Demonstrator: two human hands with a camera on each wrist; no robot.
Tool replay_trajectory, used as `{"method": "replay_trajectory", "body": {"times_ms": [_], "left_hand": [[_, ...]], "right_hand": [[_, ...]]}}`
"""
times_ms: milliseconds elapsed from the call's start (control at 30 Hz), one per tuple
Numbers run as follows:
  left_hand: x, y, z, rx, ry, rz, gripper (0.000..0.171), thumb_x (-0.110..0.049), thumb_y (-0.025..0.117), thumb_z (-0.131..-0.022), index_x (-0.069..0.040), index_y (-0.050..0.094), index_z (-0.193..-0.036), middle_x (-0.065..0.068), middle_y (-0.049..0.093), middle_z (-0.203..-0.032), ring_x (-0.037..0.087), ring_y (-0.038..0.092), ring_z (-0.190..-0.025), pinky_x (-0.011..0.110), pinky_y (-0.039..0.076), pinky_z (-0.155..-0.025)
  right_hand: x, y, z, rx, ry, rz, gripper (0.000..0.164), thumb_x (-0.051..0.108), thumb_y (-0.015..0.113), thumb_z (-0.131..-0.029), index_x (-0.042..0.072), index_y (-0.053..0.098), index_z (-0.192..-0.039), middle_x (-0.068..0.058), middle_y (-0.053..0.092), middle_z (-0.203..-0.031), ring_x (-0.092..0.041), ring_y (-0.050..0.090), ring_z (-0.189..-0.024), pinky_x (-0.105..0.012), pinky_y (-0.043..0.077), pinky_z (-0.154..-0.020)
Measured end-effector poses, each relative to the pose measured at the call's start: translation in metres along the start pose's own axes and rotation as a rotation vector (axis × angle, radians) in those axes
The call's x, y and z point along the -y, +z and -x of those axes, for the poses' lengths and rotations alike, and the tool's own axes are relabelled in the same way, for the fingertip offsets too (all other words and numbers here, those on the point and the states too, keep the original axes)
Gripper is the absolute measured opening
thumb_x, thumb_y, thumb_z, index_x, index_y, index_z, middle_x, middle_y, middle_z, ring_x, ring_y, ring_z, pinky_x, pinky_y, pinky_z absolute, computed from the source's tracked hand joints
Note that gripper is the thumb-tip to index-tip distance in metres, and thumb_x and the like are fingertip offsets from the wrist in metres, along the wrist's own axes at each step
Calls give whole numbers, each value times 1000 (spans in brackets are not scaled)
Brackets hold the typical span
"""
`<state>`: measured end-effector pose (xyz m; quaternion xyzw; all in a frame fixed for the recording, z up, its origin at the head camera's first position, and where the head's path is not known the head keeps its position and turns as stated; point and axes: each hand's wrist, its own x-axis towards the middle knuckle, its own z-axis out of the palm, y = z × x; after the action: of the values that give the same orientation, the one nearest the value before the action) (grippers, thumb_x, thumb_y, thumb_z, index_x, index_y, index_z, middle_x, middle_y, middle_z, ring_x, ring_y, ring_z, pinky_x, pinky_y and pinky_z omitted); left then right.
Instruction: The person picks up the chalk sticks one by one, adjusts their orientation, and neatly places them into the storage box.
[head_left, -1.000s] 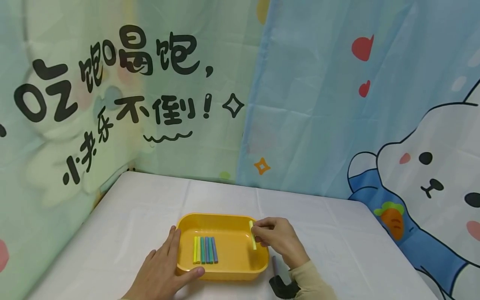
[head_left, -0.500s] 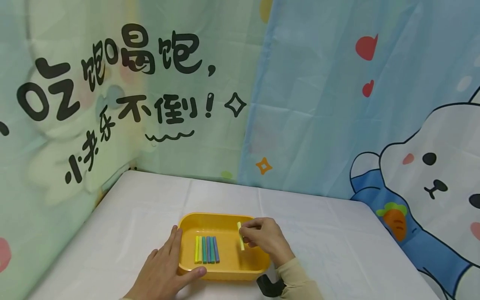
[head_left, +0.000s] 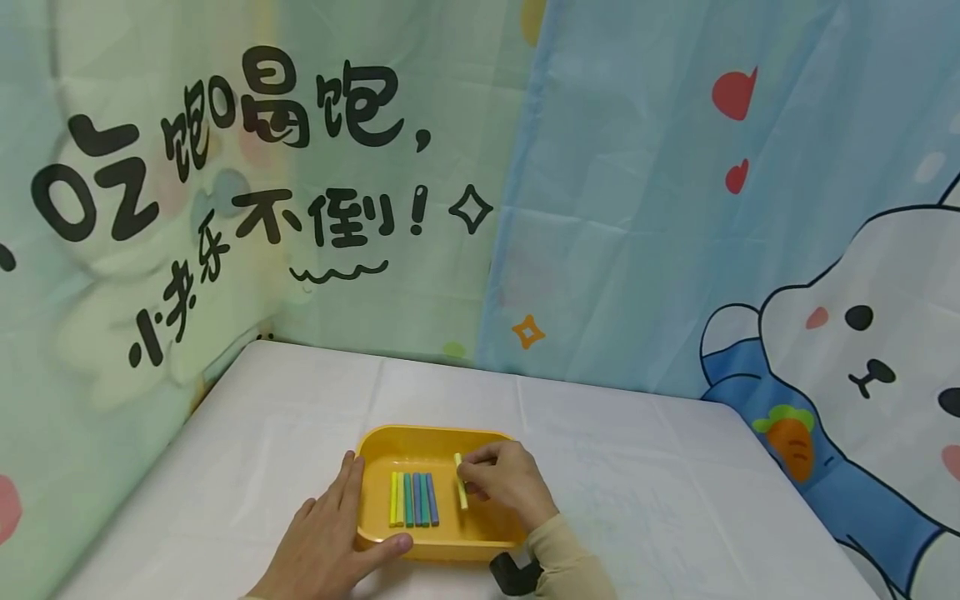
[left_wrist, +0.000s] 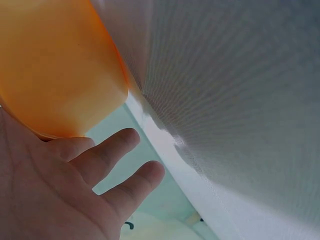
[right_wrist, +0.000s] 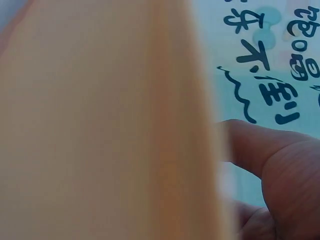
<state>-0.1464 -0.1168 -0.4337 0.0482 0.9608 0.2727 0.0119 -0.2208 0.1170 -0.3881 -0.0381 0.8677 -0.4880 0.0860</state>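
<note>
A yellow plastic tray (head_left: 442,552) stands on the white-covered table. Inside, on its left half, several chalk sticks (head_left: 412,500) lie side by side in yellow, green and blue-purple. My right hand (head_left: 510,485) pinches a pale yellow chalk stick (head_left: 461,493) between thumb and fingertips, over the tray just right of that row. My left hand (head_left: 322,525) rests against the tray's left side, fingers straight, thumb at the front rim. In the left wrist view its fingers (left_wrist: 107,155) spread beside the tray wall. The tray's blurred wall (right_wrist: 100,120) hides the held chalk in the right wrist view.
The white tablecloth (head_left: 660,483) extends around the tray. A black wrist strap piece (head_left: 516,575) hangs under the right sleeve. Printed curtains (head_left: 615,208) with writing and a cartoon rabbit enclose the table at the back and left.
My right hand has moved left with the pale yellow chalk stick, from the tray's right end to near the row. The left hand and the row have stayed in place.
</note>
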Motion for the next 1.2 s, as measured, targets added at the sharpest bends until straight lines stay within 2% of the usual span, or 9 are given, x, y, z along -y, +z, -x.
{"method": "replay_trajectory", "body": {"times_ms": [133,400,600,1200], "left_hand": [[0,0,0,11,-12,-7,130,-94,42,-76,-1,12,-162,18,17,-167,37,41,-141,61,35,-109],[0,1,0,5,-5,-7,130,-93,43,-77,0,13,-162,18,18,-167,38,42,-140,60,35,-109],[1,1,0,-11,15,-3,127,-91,45,-78,0,14,-161,19,18,-167,38,41,-141,61,36,-108],[0,1,-1,2,0,-6,129,-93,44,-77,-1,12,-162,18,18,-167,38,43,-139,60,36,-108]], "right_hand": [[-2,10,-2,-4,-10,10,20,11,74,-88,-5,74,-100,-8,72,-79,-17,68,-67,-34,60,-65],[-7,22,-8,-42,-14,139,13,14,77,-85,2,76,-90,-2,66,-66,-13,60,-58,-28,51,-56],[-9,28,-9,-51,5,190,12,14,78,-85,3,75,-88,-1,65,-66,-13,60,-60,-27,51,-56],[-10,38,-13,-54,27,208,10,11,79,-82,2,75,-85,-1,67,-67,-13,61,-62,-26,51,-58]]}}
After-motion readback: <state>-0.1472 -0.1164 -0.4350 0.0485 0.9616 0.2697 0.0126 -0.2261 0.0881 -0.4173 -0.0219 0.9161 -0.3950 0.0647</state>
